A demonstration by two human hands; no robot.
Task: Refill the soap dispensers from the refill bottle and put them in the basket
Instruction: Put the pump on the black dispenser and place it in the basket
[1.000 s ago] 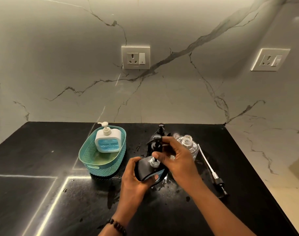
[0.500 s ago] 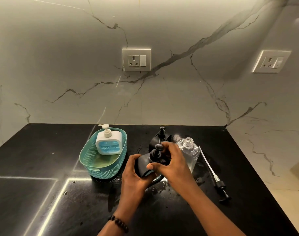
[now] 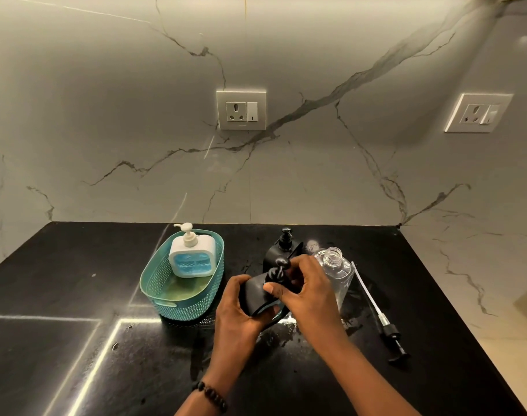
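Black countertop, veined marble wall, two wall sockets.

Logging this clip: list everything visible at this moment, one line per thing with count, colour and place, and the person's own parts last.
Basket: 1, teal, left of the hands.
White dispenser: 1, white with blue window, upright in the basket.
Black dispenser: 1, held in both hands.
Second black dispenser: 1, standing behind the hands.
Clear bottle: 1, open, right of the hands.
Loose pump: 1, black head, lying at right.
Counter: 1, black, wet near the hands.
Wall sockets: 2, white.
Bracelet: 1, dark beads, left wrist.
Left hand: gripping dispenser body.
Right hand: at its pump.
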